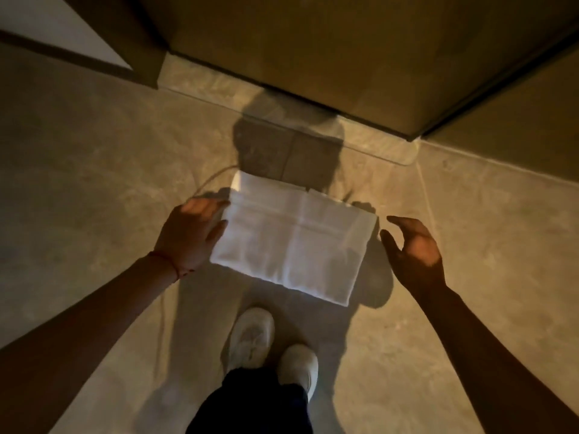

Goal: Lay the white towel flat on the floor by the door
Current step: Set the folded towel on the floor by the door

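The floor (pixel 94 158) ran up to the door (pixel 313 42) at twelve o'clock. The folded white towel (pixel 291 236) lay between, long axis ten to four. The left hand (pixel 191 233) pinched its nine o'clock edge; the right hand (pixel 413 252) hovered spread, just apart.

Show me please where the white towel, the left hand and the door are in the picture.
white towel (pixel 294 239): head view, middle of the folded cloth.
left hand (pixel 188 233): head view, back of the hand, at the towel's left edge.
door (pixel 329 51): head view, lower part of the wooden panel.
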